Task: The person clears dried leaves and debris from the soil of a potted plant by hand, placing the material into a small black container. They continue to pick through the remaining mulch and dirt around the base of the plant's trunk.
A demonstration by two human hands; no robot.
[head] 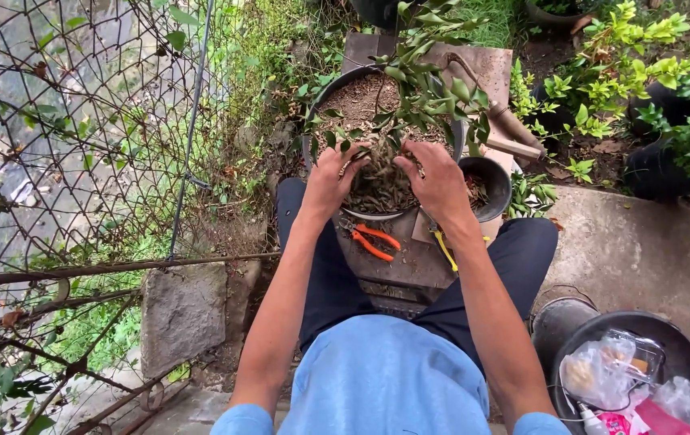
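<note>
Head cam looks down at a seated person, blue shirt, dark trousers, knees apart. Both hands are at a big pot [337,93] in the upper middle of the frame, w/ soil and a leafy shrub [429,89] growing in it.

Left hand [331,179] sits at the pot's near rim, left of centre, fingers curled and pressing into a heap of dry leaves [381,181] piled at the front of the pot. Right hand [440,184] is on the heap's right side, fingers spread and bent down onto it. Neither hand pinches a tool; both are touching the leaf litter, which lies between them at frame centre.

Just below the pot, between the knees, orange-handled pliers [373,240] lie on a dark slab. A yellow-handled tool [444,251] lies near the right wrist, partly hidden. A small black pot [490,187] w/ bits of debris stands touching the big pot's right side.

Left half of frame: wire fence [79,121] and a stone block [184,310] at lower left. Lower right: black basin [667,338] holding plastic bags [602,370]. Upper right: more potted greenery [611,72]
</note>
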